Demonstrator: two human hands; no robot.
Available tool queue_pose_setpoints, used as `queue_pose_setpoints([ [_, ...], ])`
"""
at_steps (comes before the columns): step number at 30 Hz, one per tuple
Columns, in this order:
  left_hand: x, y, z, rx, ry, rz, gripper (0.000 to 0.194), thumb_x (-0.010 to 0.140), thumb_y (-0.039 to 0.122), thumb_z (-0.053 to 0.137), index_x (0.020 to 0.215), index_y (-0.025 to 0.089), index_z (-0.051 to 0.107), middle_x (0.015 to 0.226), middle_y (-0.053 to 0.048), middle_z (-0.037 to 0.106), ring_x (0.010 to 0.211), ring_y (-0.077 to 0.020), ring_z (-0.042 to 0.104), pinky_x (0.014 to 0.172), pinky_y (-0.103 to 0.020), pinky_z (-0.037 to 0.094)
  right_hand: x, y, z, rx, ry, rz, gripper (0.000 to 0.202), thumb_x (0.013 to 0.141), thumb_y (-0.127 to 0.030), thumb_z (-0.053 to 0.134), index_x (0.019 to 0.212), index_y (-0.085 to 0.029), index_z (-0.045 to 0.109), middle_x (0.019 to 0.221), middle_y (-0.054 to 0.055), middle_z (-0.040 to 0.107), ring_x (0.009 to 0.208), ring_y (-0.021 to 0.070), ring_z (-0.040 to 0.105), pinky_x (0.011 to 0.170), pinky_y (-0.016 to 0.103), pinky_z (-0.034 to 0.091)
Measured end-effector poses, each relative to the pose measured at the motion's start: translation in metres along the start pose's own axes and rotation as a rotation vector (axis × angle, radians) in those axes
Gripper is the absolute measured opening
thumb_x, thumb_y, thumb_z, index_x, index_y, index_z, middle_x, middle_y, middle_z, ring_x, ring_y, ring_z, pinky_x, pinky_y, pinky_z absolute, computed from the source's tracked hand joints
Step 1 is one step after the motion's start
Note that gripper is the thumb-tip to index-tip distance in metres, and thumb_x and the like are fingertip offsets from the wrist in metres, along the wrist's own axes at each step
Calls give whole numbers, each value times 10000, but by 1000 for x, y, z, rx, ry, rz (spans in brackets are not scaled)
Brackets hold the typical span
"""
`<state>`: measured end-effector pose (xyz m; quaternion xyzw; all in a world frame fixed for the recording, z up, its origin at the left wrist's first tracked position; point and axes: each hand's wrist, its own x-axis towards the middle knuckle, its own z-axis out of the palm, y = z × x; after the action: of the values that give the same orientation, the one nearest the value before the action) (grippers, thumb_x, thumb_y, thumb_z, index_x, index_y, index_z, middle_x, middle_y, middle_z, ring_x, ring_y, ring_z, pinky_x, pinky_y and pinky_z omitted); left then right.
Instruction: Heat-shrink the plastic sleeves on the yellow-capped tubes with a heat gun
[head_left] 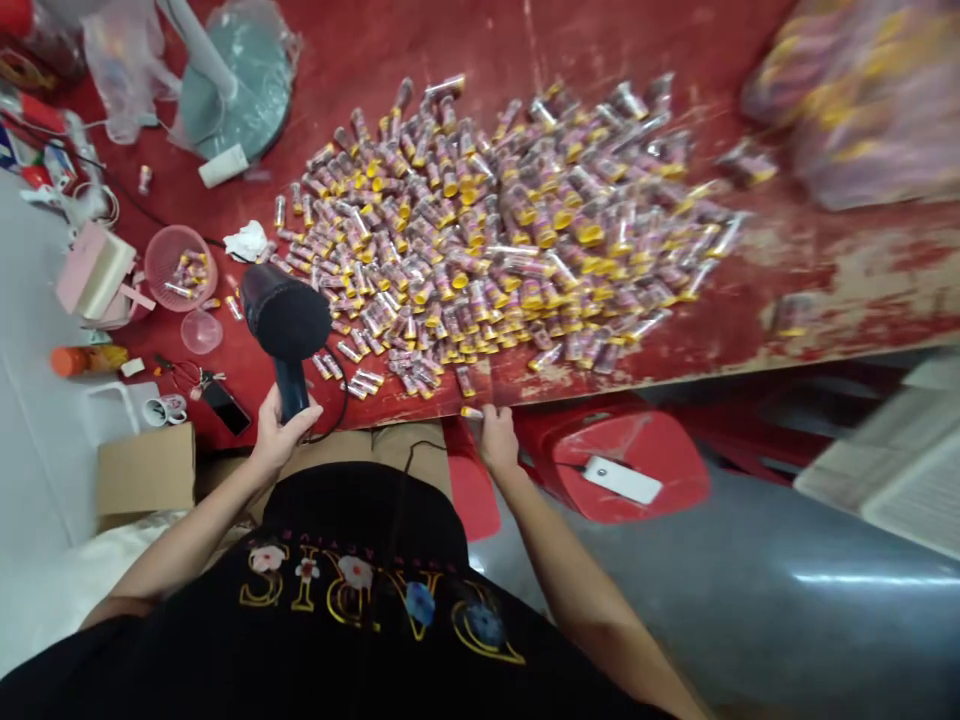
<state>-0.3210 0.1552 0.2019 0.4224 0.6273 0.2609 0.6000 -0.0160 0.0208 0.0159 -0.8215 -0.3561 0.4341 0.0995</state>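
Note:
My left hand (279,432) is closed around the handle of a dark hair dryer (289,315), held above the table's near left part. At the table's front edge, my right hand (498,436) pinches a small yellow-capped tube (471,412) between thumb and fingers. Just beyond it, another such tube (464,381) lies by the edge. A broad heap of small clear-wrapped tubes (480,230) with yellow ends and pinkish labels spreads over the red table (420,40). A few tubes (366,383) lie in short rows near the dryer.
Left on the table are a pink basket (154,262) with tubes, a phone (226,408), a mug (165,409) and a lamp base (251,85). Filled plastic bags (885,120) sit at the far right. A red stool (675,455) holding a white power bank (622,480) stands below.

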Motion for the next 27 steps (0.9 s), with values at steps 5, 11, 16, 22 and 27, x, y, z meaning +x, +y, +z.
queue_pose_setpoints([
  [5,1,-4,-3,84,-32,17,421,742,477,823,947,207,573,686,63,576,481,-75,471,459,-209,395,-3,-56,1,153,136,-66,513,866,-392,630,1280,-115,511,1269,204,517,1244,297,517,1053,474,451],
  [11,-13,-14,43,225,-161,42,472,758,440,807,1119,188,634,896,-20,679,770,-175,641,670,-281,521,-59,-191,-2,953,-258,-230,612,782,-678,696,1161,-208,598,1157,123,670,1095,255,659,983,433,542],
  [16,-18,-21,44,265,-498,53,594,775,507,816,1212,151,631,923,-60,727,751,-192,676,658,-295,503,-102,-225,-21,1010,-151,-28,490,699,-532,833,992,-194,634,950,58,683,868,214,679,817,371,586],
  [22,-8,-27,-10,520,-793,210,606,733,653,822,1106,192,698,654,52,632,602,-110,591,587,-223,355,-132,-214,-59,1243,39,8,433,593,-288,908,907,-177,631,939,11,649,773,112,609,666,243,564],
  [27,-4,-34,-49,775,-713,462,434,939,624,612,909,202,708,765,-26,730,738,-167,688,642,-250,361,-154,-191,-42,1259,123,260,519,503,-266,936,907,-146,634,891,26,669,701,103,605,577,216,545],
])
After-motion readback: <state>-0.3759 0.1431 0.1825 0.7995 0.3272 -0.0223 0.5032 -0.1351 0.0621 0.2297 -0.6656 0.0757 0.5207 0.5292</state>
